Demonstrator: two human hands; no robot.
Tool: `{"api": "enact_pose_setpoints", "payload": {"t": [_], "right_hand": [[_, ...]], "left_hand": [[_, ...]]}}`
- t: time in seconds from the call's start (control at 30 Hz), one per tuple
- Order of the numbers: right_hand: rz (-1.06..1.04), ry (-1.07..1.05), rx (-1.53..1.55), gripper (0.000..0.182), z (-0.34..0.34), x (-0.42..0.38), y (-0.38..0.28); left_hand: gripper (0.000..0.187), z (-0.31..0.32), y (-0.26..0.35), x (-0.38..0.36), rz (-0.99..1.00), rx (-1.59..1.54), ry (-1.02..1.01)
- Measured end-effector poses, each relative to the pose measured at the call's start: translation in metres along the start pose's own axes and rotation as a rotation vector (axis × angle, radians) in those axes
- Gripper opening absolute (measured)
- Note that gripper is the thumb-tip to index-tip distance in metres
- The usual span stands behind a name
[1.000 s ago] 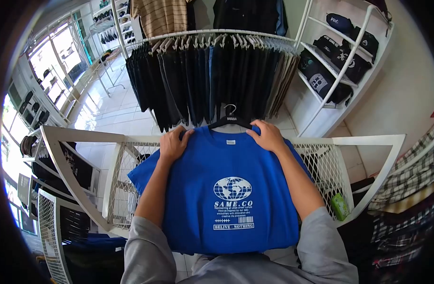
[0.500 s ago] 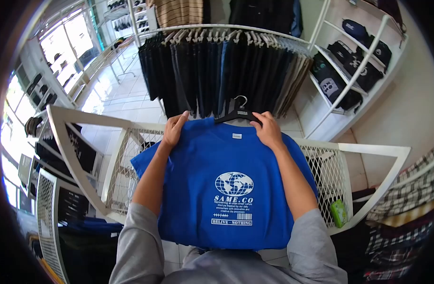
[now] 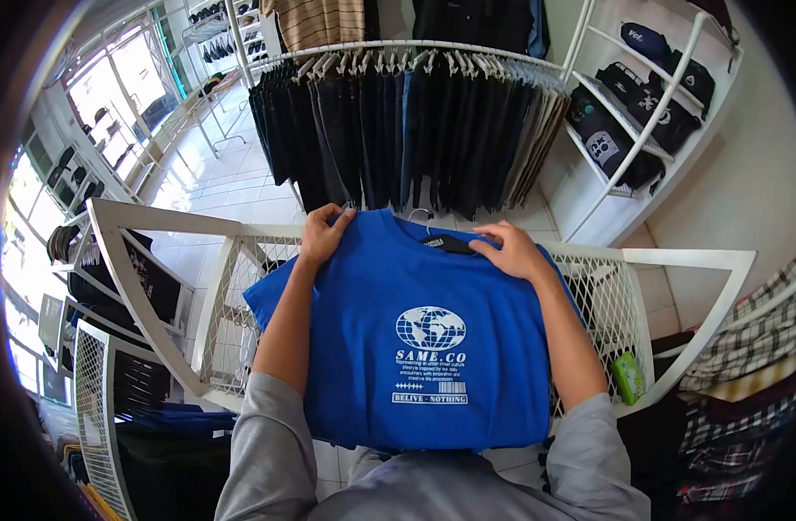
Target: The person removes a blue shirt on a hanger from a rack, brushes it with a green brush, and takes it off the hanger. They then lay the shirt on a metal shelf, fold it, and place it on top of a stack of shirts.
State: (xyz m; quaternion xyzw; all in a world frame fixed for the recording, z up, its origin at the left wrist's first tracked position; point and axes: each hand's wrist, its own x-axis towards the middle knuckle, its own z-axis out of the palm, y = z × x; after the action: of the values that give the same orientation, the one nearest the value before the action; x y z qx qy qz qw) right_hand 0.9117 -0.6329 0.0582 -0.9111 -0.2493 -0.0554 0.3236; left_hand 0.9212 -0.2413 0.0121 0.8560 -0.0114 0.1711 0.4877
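Note:
A blue T-shirt (image 3: pixel 354 304) with a white globe print and lettering lies spread before me, its collar at the far side. My left hand (image 3: pixel 328 233) pinches its left shoulder between thumb and fingers. In the neck opening sits a black clothes hanger (image 3: pixel 454 244), its metal hook standing above the collar; the shirt hides the hanger's left part. At the right side of the collar, my right hand (image 3: pixel 512 250) has thumb and fingers closed around the shirt's shoulder, beside the hanger's right end.
Under the shirt is a white metal mesh rack (image 3: pixel 602 300) with angled side frames. A green packet (image 3: pixel 628 378) rests on its right side. Trousers (image 3: pixel 380 139) hang on a rail ahead. Bags (image 3: pixel 650 95) fill shelves at upper right; checked shirts (image 3: pixel 745 347) hang at right.
The hanger's left part has gone from lying over the collar to being covered by the shirt. My right hand has shifted slightly right and down; the left shoulder fabric is pulled up.

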Motion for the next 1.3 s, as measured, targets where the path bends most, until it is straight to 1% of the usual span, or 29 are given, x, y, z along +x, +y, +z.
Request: {"api": "enact_pose_setpoints", "payload": {"t": [0.07, 0.1, 0.13, 0.2, 0.23, 0.27, 0.33, 0.37, 0.4, 0.43, 0.47, 0.5, 0.53, 0.57, 0.6, 0.67, 0.73, 0.8, 0.83, 0.87, 0.93, 1.0, 1.07, 1.13, 1.17, 1.2, 1.23, 1.3], "right_hand": [[0.233, -0.125, 0.017, 0.035, -0.009, -0.004, 0.013], [0.251, -0.112, 0.103, 0.031, -0.01, -0.004, 0.016], [0.256, -0.103, 0.109, 0.031, -0.008, -0.003, 0.018], [0.25, 0.014, 0.195, 0.025, -0.006, 0.001, 0.021], [0.226, 0.086, 0.125, 0.023, -0.004, 0.006, 0.018], [0.236, 0.097, 0.127, 0.023, 0.0, 0.011, 0.017], [0.108, 0.257, -0.074, 0.025, 0.011, 0.025, 0.023], [0.097, 0.231, -0.063, 0.027, 0.012, 0.029, 0.026], [0.101, 0.231, -0.06, 0.027, 0.011, 0.035, 0.024], [0.16, 0.177, -0.097, 0.026, 0.01, 0.039, 0.023], [0.219, 0.113, -0.137, 0.026, 0.01, 0.04, 0.022], [0.18, 0.191, -0.279, 0.025, 0.016, 0.041, 0.027], [0.167, 0.177, -0.289, 0.025, 0.021, 0.047, 0.029], [0.099, 0.279, -0.306, 0.023, 0.03, 0.052, 0.03], [0.031, 0.384, -0.317, 0.022, 0.037, 0.057, 0.027], [0.075, 0.299, -0.202, 0.023, 0.051, 0.065, 0.001], [0.115, 0.198, -0.048, 0.025, 0.07, 0.071, -0.015], [0.128, 0.152, -0.03, 0.028, 0.084, 0.076, -0.027], [0.148, 0.112, -0.016, 0.032, 0.089, 0.079, -0.031], [0.149, 0.107, -0.011, 0.032, 0.094, 0.08, -0.034], [0.226, 0.062, -0.022, 0.035, 0.098, 0.083, -0.041], [0.236, 0.08, -0.038, 0.034, 0.099, 0.085, -0.045], [0.233, 0.089, -0.067, 0.033, 0.098, 0.09, -0.045], [0.229, 0.233, 0.162, 0.03, 0.096, 0.094, -0.045], [0.137, 0.306, 0.157, 0.028, 0.095, 0.094, -0.043], [0.183, 0.241, 0.327, 0.028, 0.09, 0.093, -0.045], [0.201, 0.208, 0.36, 0.028, 0.086, 0.091, -0.047], [0.227, 0.144, 0.38, 0.027, 0.077, 0.089, -0.051]], "left_hand": [[0.036, 0.001, 0.001, -0.003, 0.003, 0.016, 0.021], [0.037, 0.001, 0.001, -0.003, 0.024, 0.042, 0.03], [0.038, 0.001, 0.001, -0.002, 0.051, 0.072, 0.032], [0.038, 0.0, 0.004, -0.002, 0.04, 0.048, 0.02], [0.039, 0.0, 0.005, -0.003, 0.011, 0.014, 0.028], [0.039, 0.0, 0.006, -0.004, 0.02, 0.015, 0.015], [0.043, -0.002, 0.019, -0.01, -0.03, 0.021, 0.012], [0.043, -0.002, 0.018, -0.009, -0.029, 0.022, 0.007], [0.045, -0.002, 0.016, -0.008, 0.012, 0.014, 0.014], [0.047, -0.002, 0.013, -0.008, 0.048, 0.002, 0.021], [0.047, -0.003, 0.008, -0.009, 0.033, -0.002, 0.02], [0.048, -0.005, 0.007, -0.008, 0.011, -0.058, -0.001], [0.049, -0.005, 0.005, -0.004, -0.005, -0.117, -0.014], [0.047, -0.003, 0.002, -0.004, 0.029, -0.132, -0.001], [0.047, -0.001, 0.001, -0.004, 0.02, -0.135, 0.01], [0.043, 0.0, -0.002, -0.005, 0.042, -0.053, 0.013], [0.042, 0.002, -0.005, -0.002, 0.043, -0.067, 0.024], [0.041, 0.0, -0.004, -0.004, 0.039, -0.079, 0.029], [0.041, -0.002, 0.0, -0.003, 0.033, -0.052, 0.017], [0.042, -0.003, 0.004, -0.005, 0.025, -0.024, -0.001], [0.042, -0.002, 0.002, -0.006, 0.029, -0.031, 0.01], [0.042, -0.003, 0.002, -0.004, -0.021, -0.028, -0.024], [0.042, -0.001, 0.001, -0.004, -0.014, -0.041, -0.02], [0.042, -0.002, 0.001, -0.005, -0.012, -0.046, -0.02], [0.041, -0.002, 0.002, -0.003, 0.035, -0.027, -0.008], [0.04, -0.002, 0.001, -0.005, 0.075, -0.002, -0.005], [0.035, -0.003, -0.001, -0.005, 0.127, 0.021, -0.003], [0.034, 0.0, -0.001, -0.007, 0.101, 0.003, 0.003]]}}
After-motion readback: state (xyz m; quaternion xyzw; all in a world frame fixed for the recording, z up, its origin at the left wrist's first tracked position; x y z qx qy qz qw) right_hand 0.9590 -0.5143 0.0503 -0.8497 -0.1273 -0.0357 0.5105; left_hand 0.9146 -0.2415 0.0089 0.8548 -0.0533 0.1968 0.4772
